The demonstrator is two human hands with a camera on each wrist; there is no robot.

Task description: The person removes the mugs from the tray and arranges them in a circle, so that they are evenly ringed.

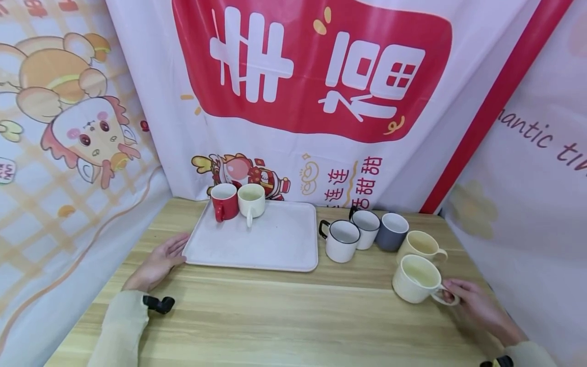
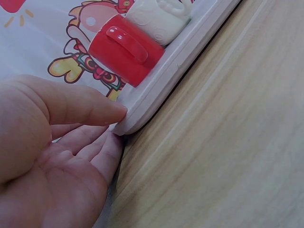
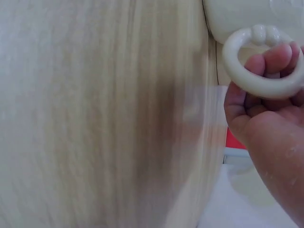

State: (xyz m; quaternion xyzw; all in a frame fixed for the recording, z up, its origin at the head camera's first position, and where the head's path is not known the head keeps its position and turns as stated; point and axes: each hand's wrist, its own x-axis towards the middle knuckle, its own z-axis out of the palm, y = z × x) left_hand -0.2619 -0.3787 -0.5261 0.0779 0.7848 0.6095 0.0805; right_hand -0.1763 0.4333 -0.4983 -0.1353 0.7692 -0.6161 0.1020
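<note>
At the table's right side, my right hand [image 1: 479, 306] grips a cream mug [image 1: 412, 286] by its handle. The right wrist view shows its fingers curled through the ring-shaped handle [image 3: 233, 64]. Whether the mug's base touches the table, I cannot tell. My left hand [image 1: 158, 262] touches the near left corner of a white tray [image 1: 261, 247], fingers nearly straight along the side. Its thumb lies against the rim in the left wrist view. A red mug [image 1: 225, 206] and a white mug [image 1: 253, 205] stand upright together at the tray's back left.
Between the tray and the held mug stand two white black-rimmed mugs [image 1: 341, 247] [image 1: 367, 233], a grey mug [image 1: 392, 237] and a pale yellow mug [image 1: 415, 245]. Printed curtains [image 1: 302, 102] hang behind the wooden table [image 1: 275, 321] and at both sides.
</note>
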